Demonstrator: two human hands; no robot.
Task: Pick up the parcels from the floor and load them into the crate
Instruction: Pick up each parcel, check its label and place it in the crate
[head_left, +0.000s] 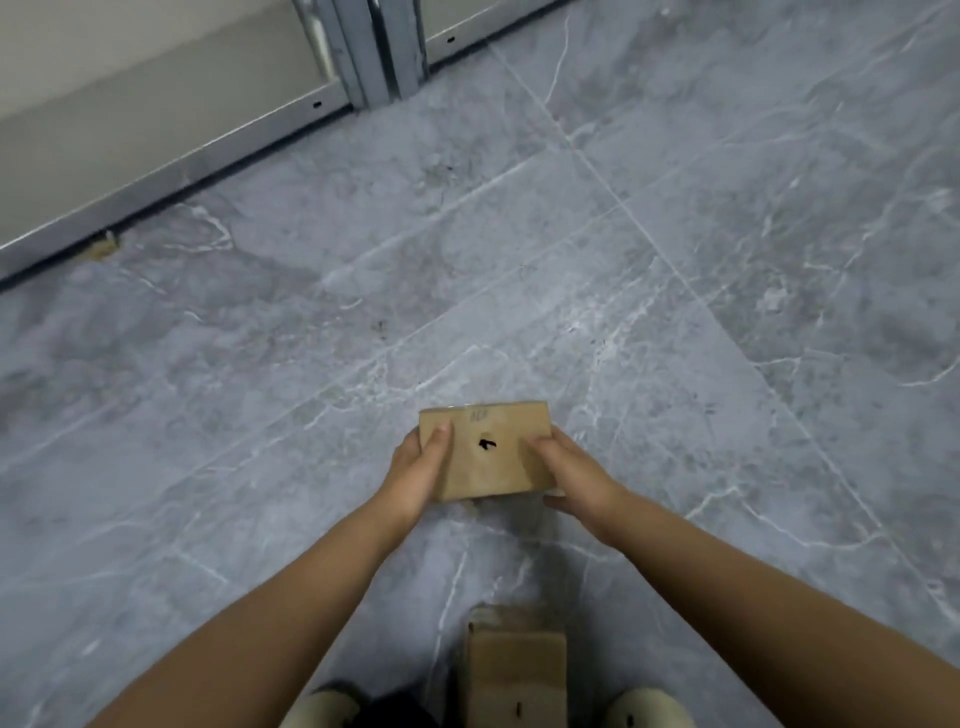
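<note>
A small brown cardboard parcel (488, 447) with a black mark on its top face is held above the grey floor, in the lower middle of the view. My left hand (415, 473) grips its left end, thumb on top. My right hand (569, 475) grips its right end. A second cardboard parcel (514, 670) lies on the floor between my feet at the bottom edge. No crate is in view.
Grey marble-look floor tiles (675, 260) fill the view. A metal-framed wall base (171, 166) runs along the upper left, with a metal post (374, 47) at the top. A small scrap (104, 247) lies by the frame. My shoes (649, 709) show at the bottom.
</note>
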